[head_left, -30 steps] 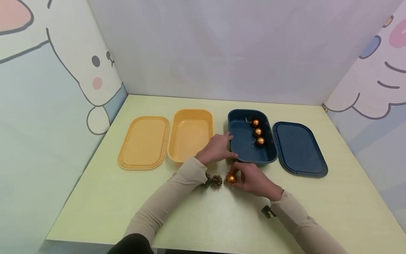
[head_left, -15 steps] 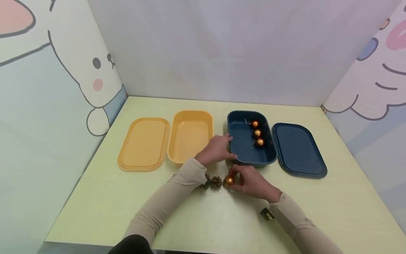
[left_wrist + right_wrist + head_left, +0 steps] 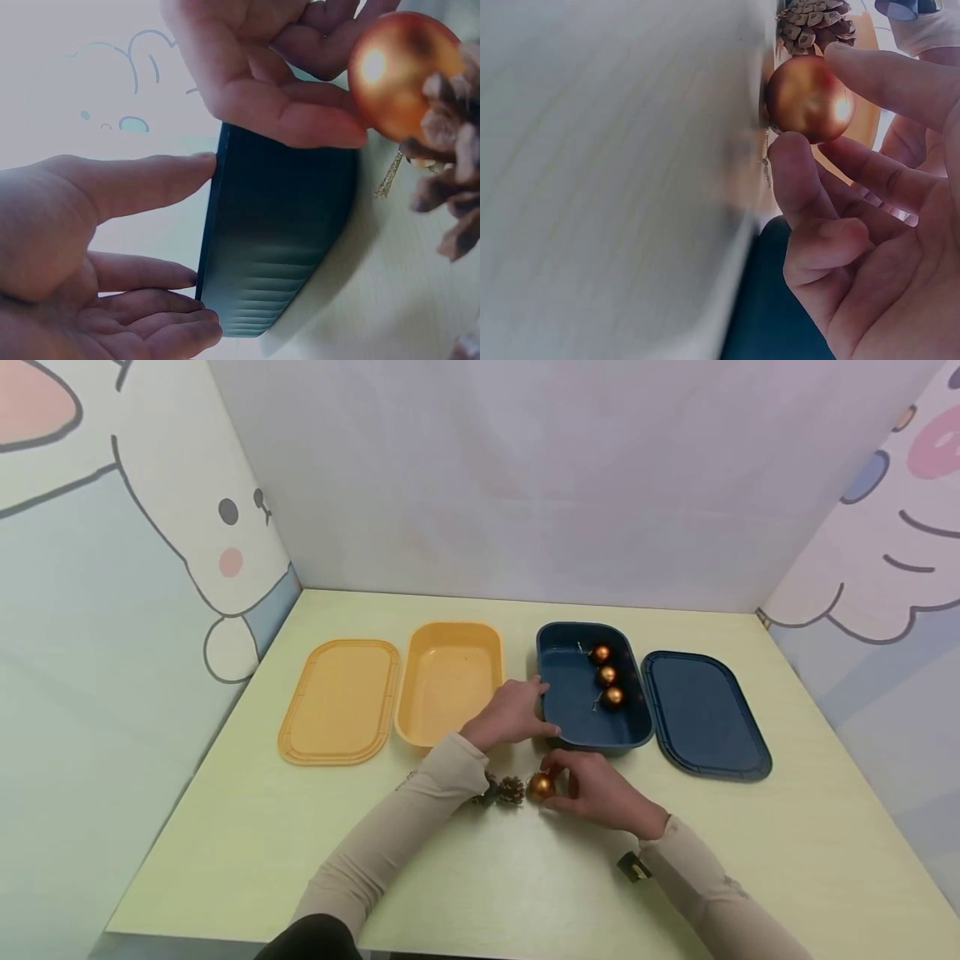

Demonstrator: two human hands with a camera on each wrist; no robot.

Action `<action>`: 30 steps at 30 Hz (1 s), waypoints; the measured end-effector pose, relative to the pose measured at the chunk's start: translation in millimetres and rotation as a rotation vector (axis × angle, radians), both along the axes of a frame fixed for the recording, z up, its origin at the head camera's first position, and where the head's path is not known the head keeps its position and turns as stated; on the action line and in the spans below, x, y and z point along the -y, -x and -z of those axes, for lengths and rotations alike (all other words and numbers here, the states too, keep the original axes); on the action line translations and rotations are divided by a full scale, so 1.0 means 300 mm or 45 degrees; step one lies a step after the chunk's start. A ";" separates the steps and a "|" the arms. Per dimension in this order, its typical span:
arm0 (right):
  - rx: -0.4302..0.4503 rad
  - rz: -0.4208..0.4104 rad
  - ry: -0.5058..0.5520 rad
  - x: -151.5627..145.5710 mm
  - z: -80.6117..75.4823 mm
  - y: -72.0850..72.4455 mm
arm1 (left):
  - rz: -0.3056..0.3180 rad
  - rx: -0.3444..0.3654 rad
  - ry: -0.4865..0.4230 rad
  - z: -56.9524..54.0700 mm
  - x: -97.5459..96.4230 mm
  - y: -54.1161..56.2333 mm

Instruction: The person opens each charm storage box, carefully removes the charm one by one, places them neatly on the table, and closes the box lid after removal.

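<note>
My right hand (image 3: pixel 603 792) pinches a shiny copper-gold Christmas bauble (image 3: pixel 541 787) between thumb and fingers, low at the tabletop. In the right wrist view the thumb lies against one side of the bauble (image 3: pixel 808 101) and the fingertips against another. A brown pine cone (image 3: pixel 512 791) sits right beside it, on the left. My left hand (image 3: pixel 512 714) rests on the near-left rim of a dark blue box (image 3: pixel 581 745). Thumb and fingers are spread along that rim, fairly straight, as the left wrist view shows. Three similar baubles (image 3: pixel 608 675) lie inside the box, toward its right side.
Left of the blue box stands a yellow box (image 3: pixel 450 681), with a yellow lid (image 3: pixel 341 702) flat beside it. A dark blue lid (image 3: pixel 707 714) lies at the right. Another small dark item (image 3: pixel 487 793) is partly hidden by the left sleeve. Walls border the table's back and sides.
The right hand has shifted the bauble slightly left, close up to the pine cone, mostly in the first half second. The left hand keeps its place on the blue box's rim.
</note>
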State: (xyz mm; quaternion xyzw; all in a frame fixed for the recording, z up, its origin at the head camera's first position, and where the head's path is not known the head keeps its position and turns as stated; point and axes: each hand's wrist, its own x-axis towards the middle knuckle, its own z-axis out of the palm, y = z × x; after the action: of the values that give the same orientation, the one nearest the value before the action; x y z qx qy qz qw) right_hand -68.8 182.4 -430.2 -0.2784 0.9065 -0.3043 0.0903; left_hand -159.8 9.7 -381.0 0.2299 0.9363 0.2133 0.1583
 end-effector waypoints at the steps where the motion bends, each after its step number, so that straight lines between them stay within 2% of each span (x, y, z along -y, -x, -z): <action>1: -0.004 -0.002 -0.001 -0.001 -0.002 0.000 | 0.002 0.003 -0.003 0.000 0.000 0.000; 7: -0.039 -0.007 0.004 -0.016 -0.020 -0.001 | 0.017 -0.004 -0.002 0.001 0.002 0.001; 19: -0.023 -0.035 0.019 -0.047 -0.099 -0.004 | 0.018 0.008 -0.023 -0.003 0.007 0.000; 25: 0.000 0.005 0.067 -0.077 -0.163 0.023 | 0.007 -0.009 0.000 -0.002 0.009 -0.001; 30: -0.024 0.082 0.095 -0.118 -0.221 0.069 | 0.005 0.008 -0.025 -0.001 0.007 -0.003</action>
State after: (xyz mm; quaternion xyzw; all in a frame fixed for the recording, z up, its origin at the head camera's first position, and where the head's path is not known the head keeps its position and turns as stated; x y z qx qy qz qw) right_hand -89.6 217.9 -363.7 -0.2551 0.9038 -0.3380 0.0613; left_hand -158.8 7.5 -380.6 0.2328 0.9331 0.2230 0.1593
